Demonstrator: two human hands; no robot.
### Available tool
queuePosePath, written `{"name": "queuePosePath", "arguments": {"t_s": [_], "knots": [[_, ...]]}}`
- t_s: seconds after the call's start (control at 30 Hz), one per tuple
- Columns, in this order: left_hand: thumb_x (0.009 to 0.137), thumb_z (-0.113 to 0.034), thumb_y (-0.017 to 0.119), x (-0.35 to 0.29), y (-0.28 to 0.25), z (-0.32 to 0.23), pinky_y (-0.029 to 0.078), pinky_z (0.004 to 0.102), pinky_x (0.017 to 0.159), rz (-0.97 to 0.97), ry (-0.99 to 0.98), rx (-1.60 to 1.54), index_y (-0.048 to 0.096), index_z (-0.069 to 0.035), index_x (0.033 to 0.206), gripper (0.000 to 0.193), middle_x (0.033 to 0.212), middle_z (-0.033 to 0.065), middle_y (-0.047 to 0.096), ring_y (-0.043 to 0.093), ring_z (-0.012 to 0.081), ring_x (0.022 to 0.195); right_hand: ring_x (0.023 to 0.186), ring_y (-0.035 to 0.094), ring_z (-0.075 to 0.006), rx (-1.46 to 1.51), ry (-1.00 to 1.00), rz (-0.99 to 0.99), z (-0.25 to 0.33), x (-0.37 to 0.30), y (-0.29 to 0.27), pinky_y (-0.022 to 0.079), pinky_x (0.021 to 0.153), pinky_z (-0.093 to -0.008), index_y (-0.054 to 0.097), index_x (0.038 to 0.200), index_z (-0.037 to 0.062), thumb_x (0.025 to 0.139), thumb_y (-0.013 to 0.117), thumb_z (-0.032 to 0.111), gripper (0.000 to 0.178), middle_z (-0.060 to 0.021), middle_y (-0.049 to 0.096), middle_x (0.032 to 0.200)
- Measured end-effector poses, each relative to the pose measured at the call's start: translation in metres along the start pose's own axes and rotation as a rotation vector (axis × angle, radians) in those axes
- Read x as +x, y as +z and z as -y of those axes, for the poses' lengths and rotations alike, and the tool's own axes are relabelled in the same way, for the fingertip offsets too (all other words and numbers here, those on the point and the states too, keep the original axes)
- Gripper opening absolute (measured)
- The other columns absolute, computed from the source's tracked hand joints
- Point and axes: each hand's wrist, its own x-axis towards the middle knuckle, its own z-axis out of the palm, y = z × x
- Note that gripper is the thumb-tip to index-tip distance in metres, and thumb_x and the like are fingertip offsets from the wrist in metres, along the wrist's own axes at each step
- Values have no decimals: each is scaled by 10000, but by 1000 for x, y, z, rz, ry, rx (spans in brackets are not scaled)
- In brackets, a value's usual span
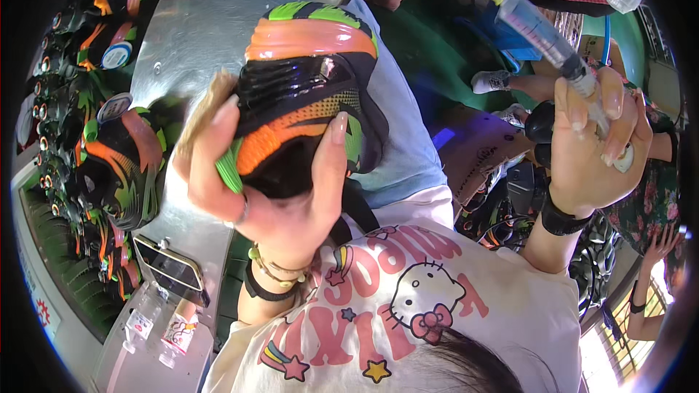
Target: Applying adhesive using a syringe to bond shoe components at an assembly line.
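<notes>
My left hand [280, 207] is wrapped round a sneaker [309, 73] in black, orange and green, raised over the near side of a metal table. A pale pink-orange band runs across its toe end, and the dark opening faces my palm. Along the outside of my left fingers lies a tan, rough-edged strip [202, 124]; what it is I cannot make out. Off to the right, my right hand [598, 145] is closed round a clear syringe [537, 33] with a yellow tip, which points up and left, apart from the sneaker. Part of the syringe's lower end hides behind my fingers.
Several similar sneakers [120, 167] line the left side. On the metal table [196, 36] stand a phone [171, 273] and small clear bottles [142, 320]. More shoes [488, 211] lie at right; other people sit near the right edge.
</notes>
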Motion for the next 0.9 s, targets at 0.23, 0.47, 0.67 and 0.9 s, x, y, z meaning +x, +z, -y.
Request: {"name": "queuePosePath", "arguments": {"t_s": [0.23,0.47,0.67,0.9], "knots": [[677,-3,850,-3,-18,7,482,332,936,57,-162,-139,345,-24,1345,837,1315,123,445,529,197,1158,791,415,-255,41,-176,-56,7,-12,-3,344,758,-367,448,600,97,1015,234,204,479,-159,526,944],[746,-19,786,78,-60,-24,534,264,803,-55,-436,-490,448,13,1269,624,1155,111,574,626,173,990,827,461,-271,-133,-193,-99,8,-16,-8,353,752,-337,440,608,71,1006,275,246,464,-174,530,968],[807,-102,746,144,-104,-5,524,256,600,-19,-542,-554,503,3,1202,476,976,92,627,658,163,801,824,482,-265,-217,-197,-183,-3,8,11,368,779,-336,461,622,57,1010,275,302,496,-175,526,961],[801,-195,727,139,-90,13,564,294,627,-86,673,126,567,-114,1139,383,997,9,643,667,191,873,850,560,-235,-834,-199,-38,-38,6,21,428,807,-341,545,728,1,1003,303,304,475,-199,600,989]]}}
